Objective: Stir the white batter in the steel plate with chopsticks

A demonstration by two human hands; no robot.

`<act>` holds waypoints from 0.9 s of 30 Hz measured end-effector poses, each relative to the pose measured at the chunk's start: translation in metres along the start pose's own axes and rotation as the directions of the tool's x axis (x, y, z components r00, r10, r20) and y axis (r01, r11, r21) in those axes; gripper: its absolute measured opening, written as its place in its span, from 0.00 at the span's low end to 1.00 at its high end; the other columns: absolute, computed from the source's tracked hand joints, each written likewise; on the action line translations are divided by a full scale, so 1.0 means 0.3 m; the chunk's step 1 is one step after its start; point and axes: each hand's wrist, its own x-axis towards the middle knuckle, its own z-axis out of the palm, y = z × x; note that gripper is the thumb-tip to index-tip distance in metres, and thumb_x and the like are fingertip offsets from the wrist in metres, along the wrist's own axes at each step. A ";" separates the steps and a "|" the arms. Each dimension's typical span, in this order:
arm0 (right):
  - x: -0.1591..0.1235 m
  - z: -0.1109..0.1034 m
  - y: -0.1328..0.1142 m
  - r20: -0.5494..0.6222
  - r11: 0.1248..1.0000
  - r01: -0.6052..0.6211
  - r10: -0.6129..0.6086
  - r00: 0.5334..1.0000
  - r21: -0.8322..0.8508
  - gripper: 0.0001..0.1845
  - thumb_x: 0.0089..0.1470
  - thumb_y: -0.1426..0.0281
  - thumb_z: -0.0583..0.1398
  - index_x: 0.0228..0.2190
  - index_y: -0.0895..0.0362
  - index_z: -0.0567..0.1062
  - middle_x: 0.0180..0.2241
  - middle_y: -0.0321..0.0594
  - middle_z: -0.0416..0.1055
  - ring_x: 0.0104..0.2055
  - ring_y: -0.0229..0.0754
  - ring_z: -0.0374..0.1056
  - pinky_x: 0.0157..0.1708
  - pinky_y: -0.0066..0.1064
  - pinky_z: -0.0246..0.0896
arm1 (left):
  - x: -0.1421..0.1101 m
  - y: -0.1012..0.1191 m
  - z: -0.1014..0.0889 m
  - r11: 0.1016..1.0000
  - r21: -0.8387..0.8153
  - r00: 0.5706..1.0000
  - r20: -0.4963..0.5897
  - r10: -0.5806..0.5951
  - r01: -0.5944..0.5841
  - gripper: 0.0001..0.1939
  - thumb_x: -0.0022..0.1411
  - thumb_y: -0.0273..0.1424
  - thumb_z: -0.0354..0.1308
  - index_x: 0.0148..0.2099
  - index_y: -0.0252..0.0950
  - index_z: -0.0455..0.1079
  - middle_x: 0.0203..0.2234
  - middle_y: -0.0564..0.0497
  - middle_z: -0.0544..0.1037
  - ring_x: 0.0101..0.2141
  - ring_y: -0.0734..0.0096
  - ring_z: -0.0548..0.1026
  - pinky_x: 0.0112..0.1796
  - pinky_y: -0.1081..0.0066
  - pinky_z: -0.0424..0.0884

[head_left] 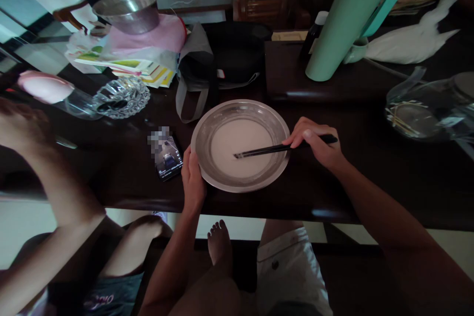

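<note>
A wide metal basin (200,163) stands on the dark table in front of me, holding a milky white liquid (237,140). My left hand (192,177) grips the basin's left rim, fingers on the outside and partly hidden. In my right hand (314,140) is a pair of black chopsticks (266,149), slanting down to the left. Their tips touch or dip into the liquid near the basin's middle. Just left of my left hand lies a phone (168,158) with its screen lit.
Another person's arm (55,177) reaches over the table at left. Around the basin stand a glass bowl (122,98), a black bag (237,59), a tall green cylinder (344,24) and a clear container (411,113). Behind, a metal bowl (129,15) rests on a pile.
</note>
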 end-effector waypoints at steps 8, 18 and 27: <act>0.003 0.001 0.003 0.012 0.999 0.020 -0.020 1.000 -0.037 0.17 0.66 0.65 0.56 0.30 0.50 0.82 0.31 0.37 0.82 0.36 0.44 0.72 0.39 0.42 0.64 | -0.002 0.007 0.001 1.000 0.003 1.000 0.001 0.013 -0.013 0.26 0.71 0.48 0.46 0.56 0.36 0.73 0.52 0.45 0.77 0.53 0.63 0.72 0.56 0.67 0.64; 0.001 0.002 0.003 -0.001 0.999 -0.014 0.014 1.000 -0.032 0.17 0.65 0.64 0.56 0.29 0.50 0.82 0.32 0.37 0.82 0.36 0.44 0.72 0.40 0.41 0.65 | -0.001 0.003 -0.001 1.000 0.002 1.000 0.006 0.012 -0.012 0.26 0.71 0.48 0.46 0.56 0.36 0.73 0.51 0.45 0.78 0.53 0.63 0.73 0.55 0.68 0.65; 0.004 0.001 -0.001 0.039 0.999 0.004 -0.002 0.999 -0.053 0.16 0.65 0.63 0.57 0.30 0.48 0.82 0.31 0.36 0.82 0.36 0.44 0.71 0.40 0.43 0.64 | -0.002 0.006 0.000 1.000 0.004 1.000 0.004 0.017 -0.017 0.26 0.71 0.48 0.45 0.57 0.36 0.73 0.52 0.45 0.77 0.53 0.62 0.72 0.56 0.67 0.64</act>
